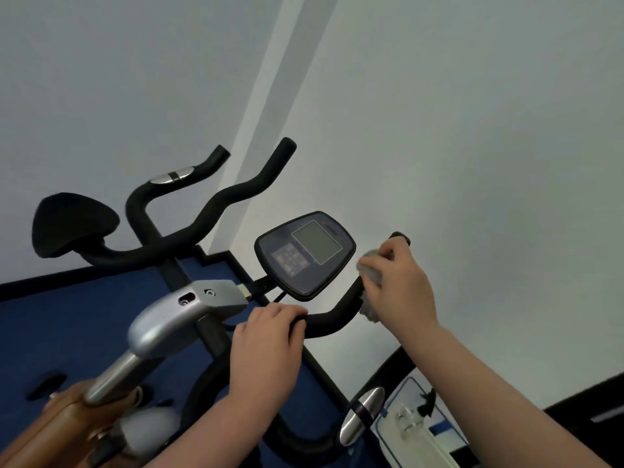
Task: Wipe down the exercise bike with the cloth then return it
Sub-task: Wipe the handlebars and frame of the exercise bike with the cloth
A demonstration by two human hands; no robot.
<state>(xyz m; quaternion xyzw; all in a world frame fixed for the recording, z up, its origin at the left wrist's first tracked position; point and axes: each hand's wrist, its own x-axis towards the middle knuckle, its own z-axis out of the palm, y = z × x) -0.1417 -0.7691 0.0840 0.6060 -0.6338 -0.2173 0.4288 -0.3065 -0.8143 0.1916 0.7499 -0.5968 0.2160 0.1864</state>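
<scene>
Rubbing the grey cloth (369, 285) on the handlebar (332, 319) just right of the screen (305, 253), the right hand (401, 282) grips it while the left hand (266, 342) holds the bar below the screen; most of the bike looks left to wipe, and the cloth is not yet returned.

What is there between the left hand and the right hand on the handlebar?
In the head view, only a bare bend of black handlebar between left hand and right hand.

Blue floor (84, 298), white wall (472, 130).

Exercise bike (189, 312) on blue floor (84, 309).
</scene>
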